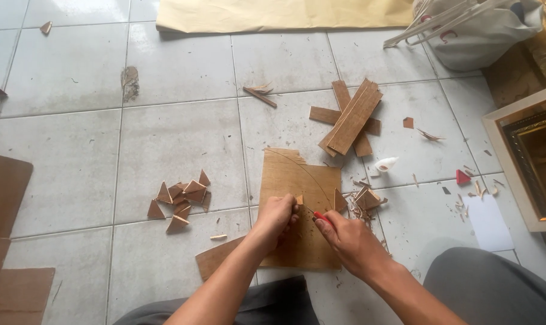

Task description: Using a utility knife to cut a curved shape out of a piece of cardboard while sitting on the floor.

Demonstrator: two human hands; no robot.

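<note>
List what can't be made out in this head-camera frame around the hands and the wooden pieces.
Head view:
- Small wood piece: mostly covered by the left hand; its shape is unclear.
- Red-handled tool: enclosed by the right hand; its tip is too small to identify.
- Wooden board: near edge hidden behind both hands.
- Gold frame: cut off by the right edge.
- Bag: cut off by the top edge.

The floor (74, 72) is made of pale tiles. On it lie a flat brown board (300, 180), a heap of little wood triangles (181, 197), crossed wood strips (350, 117) — and yellow paper (285, 13).
</note>
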